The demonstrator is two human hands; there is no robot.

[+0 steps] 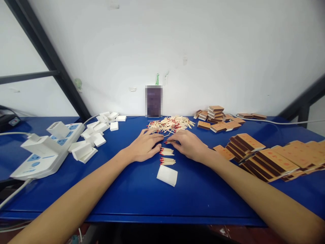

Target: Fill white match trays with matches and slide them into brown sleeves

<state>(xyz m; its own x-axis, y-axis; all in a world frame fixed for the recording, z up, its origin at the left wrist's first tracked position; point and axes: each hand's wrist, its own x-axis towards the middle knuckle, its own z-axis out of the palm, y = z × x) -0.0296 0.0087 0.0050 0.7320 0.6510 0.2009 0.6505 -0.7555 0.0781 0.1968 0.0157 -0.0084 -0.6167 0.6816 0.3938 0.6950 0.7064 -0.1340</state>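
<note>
A loose heap of red-tipped matches (175, 124) lies at the back middle of the blue table. Just in front of it, my left hand (147, 145) rests palm down with its fingers apart, holding nothing. Across from it, my right hand (189, 145) is closed, thumb and fingertips pinching a few matches (167, 142). Between and below the hands are two small bundles of matches, an upper one (167, 151) beside my left thumb and a lower one (168, 161). Nearest me sits a white box tray (167, 175).
White trays (93, 132) are scattered at the left beside a white power strip (57, 149) with chargers. Orange-brown matchbox sleeves (275, 159) are piled at the right, with more sleeves (215, 117) at the back right. A pixelated dark rectangle (153, 101) stands against the wall.
</note>
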